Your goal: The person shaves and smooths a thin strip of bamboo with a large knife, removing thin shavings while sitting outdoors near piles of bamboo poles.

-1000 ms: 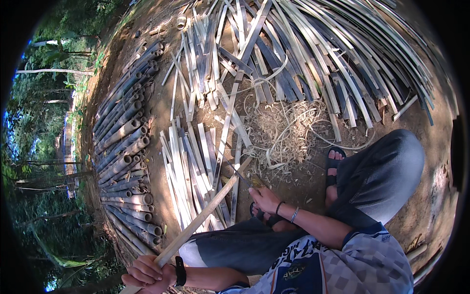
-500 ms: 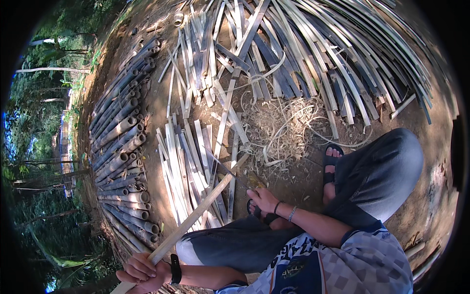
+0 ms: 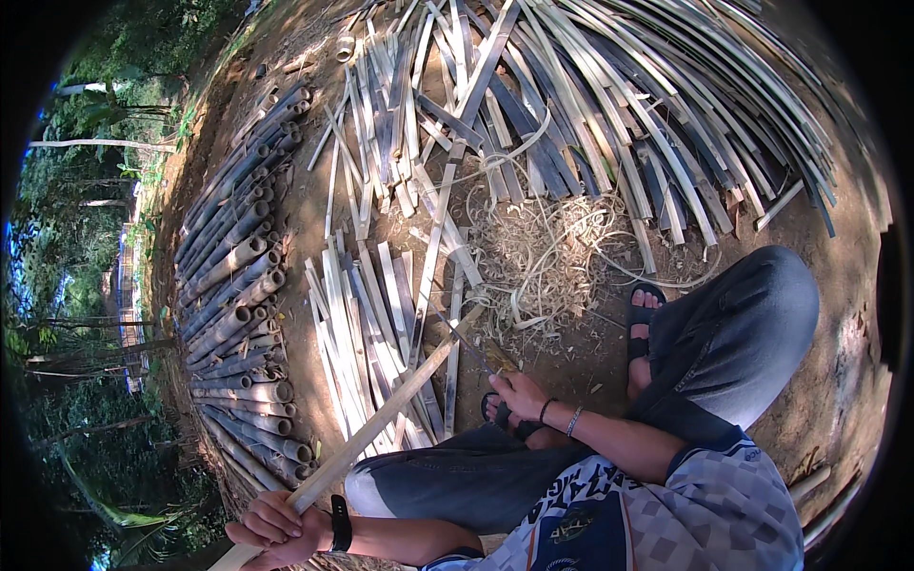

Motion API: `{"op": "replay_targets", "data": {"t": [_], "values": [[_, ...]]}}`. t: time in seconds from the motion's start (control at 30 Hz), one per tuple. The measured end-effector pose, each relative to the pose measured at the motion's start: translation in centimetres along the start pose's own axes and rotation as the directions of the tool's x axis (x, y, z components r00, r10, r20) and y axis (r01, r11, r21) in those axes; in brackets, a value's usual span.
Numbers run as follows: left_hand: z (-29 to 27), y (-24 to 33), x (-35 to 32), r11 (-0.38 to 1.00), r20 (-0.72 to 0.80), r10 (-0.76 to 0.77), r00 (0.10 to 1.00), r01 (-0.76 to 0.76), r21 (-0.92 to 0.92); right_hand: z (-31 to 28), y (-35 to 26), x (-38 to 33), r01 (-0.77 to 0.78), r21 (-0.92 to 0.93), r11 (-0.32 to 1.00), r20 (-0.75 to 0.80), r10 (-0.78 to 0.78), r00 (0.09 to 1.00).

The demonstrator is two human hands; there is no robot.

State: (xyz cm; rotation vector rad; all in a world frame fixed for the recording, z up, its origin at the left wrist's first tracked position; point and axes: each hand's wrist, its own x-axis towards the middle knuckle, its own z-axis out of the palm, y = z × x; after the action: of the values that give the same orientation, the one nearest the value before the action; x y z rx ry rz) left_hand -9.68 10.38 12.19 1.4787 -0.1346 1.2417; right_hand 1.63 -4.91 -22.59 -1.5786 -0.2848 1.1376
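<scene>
My left hand [image 3: 274,531] is closed around the near end of a long pale bamboo strip [image 3: 381,419], which slants up and right across the front of my knee. My right hand [image 3: 519,394] grips a knife by its brownish handle [image 3: 499,360]. The dark, thin knife blade [image 3: 455,330] points up and left and crosses the strip near its far end. Whether the edge is biting into the strip is too small to tell. Beyond the blade lies a heap of curled bamboo shavings [image 3: 543,257] on the ground.
Split bamboo strips [image 3: 367,333] lie in a bundle beside the strip. A larger spread of pale and dark strips [image 3: 609,105] fills the far side. Stacked bamboo poles [image 3: 238,285] line the left. My sandalled foot [image 3: 643,324] rests on bare dirt [image 3: 809,381].
My right hand has shifted slightly right and nearer, and the knife blade sits a little closer to the strip's far end. My left hand keeps its hold in nearly the same place.
</scene>
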Motion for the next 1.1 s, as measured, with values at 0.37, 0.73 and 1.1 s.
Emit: {"op": "replay_targets", "data": {"t": [0.37,0.73,1.1], "values": [[-1.2,-0.1,0.1,0.999,-0.066,-0.001,0.998,0.004,0.038,-0.4,2.8,0.5,0.094,-0.117,0.989,-0.002,-0.095,0.996],[-2.7,0.1,0.3,0.999,-0.025,-0.025,0.999,0.025,0.024,-1.3,3.5,1.3,-0.218,-0.043,0.975,0.000,0.218,0.976],[-3.3,0.5,0.7,0.999,-0.023,-0.025,0.999,0.026,0.025,-0.6,3.5,0.6,-0.172,-0.079,0.982,-0.083,0.165,0.983]]}}
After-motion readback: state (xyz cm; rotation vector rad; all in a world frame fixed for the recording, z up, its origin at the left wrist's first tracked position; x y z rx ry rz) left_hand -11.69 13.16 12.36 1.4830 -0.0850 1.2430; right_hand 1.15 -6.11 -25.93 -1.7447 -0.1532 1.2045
